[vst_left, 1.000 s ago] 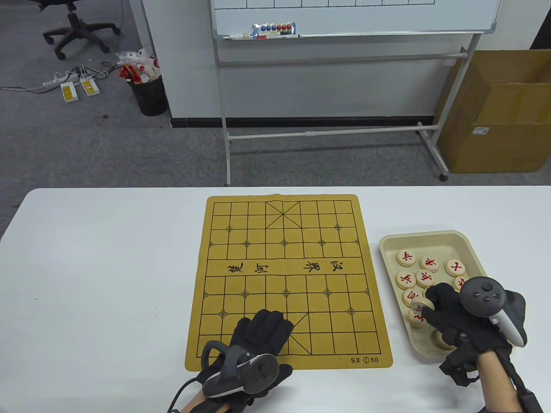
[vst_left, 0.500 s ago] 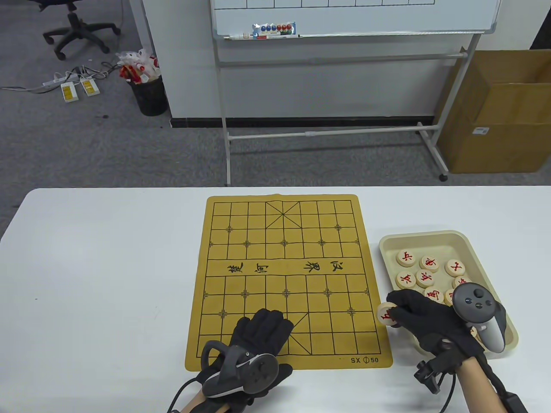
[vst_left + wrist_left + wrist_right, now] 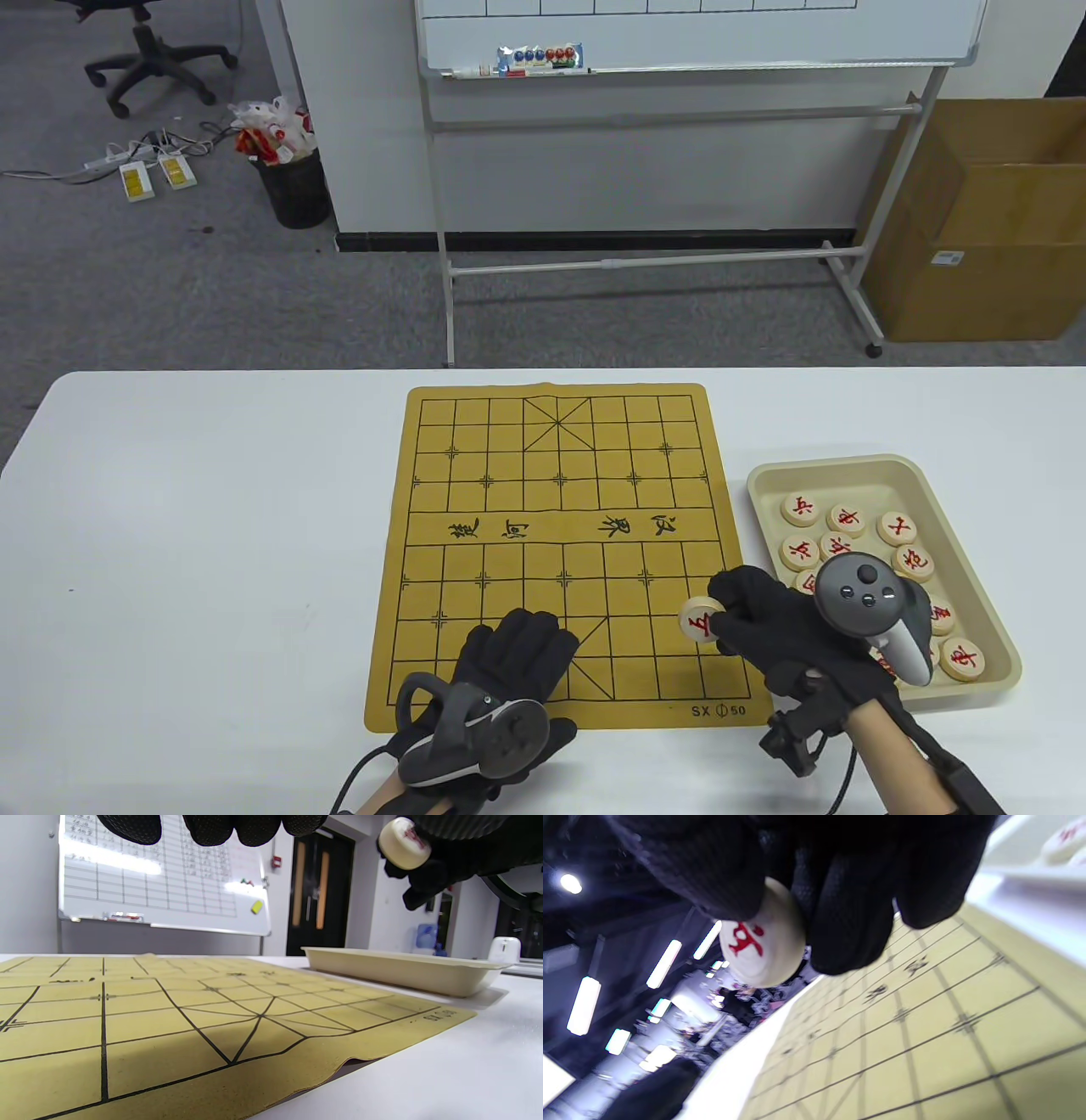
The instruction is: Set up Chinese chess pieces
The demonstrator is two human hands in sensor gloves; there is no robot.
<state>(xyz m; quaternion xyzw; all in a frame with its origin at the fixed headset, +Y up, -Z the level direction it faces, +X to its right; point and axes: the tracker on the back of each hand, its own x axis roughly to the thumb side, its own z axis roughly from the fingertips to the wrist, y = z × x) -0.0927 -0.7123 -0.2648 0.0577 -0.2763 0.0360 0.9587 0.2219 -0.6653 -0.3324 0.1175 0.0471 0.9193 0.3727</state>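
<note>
A white bench (image 3: 212, 526) carries the yellow chess board (image 3: 560, 552) and, to its right, a beige tray (image 3: 836, 472) of red-marked pieces. The right hand (image 3: 764, 628) pinches one piece (image 3: 700, 617) (tilted, clear of the surface) above the board's near right area. The left hand (image 3: 509, 671) rests flat, fingers spread, on the board's near edge.

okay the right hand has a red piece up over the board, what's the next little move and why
Probably lower the piece onto a nearby line crossing on the near half of the board. The right hand pinches it in the air above the board's right side, tilted, and the left wrist view shows it well above the surface. No pieces are on the board yet.
</note>
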